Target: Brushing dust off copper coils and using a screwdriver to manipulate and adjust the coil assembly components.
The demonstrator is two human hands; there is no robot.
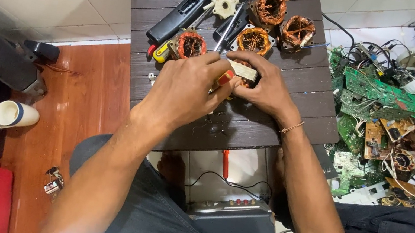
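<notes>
Both my hands on one motor stator point(242, 72) mid-table point(308, 101). My right hand point(264, 86) wraps it from the right, fingers clamped on its pale metal frame. My left hand point(190, 84) covers it from the left, closed on a red-handled tool point(226, 77) whose tip meets the stator. Four more copper-wound stators behind my knuckles: one point(192, 44) left, three point(281, 26) right. One black casing point(180, 13), one cream gear point(224, 3). Circuit-board pile point(394, 117) on the floor, right.
</notes>
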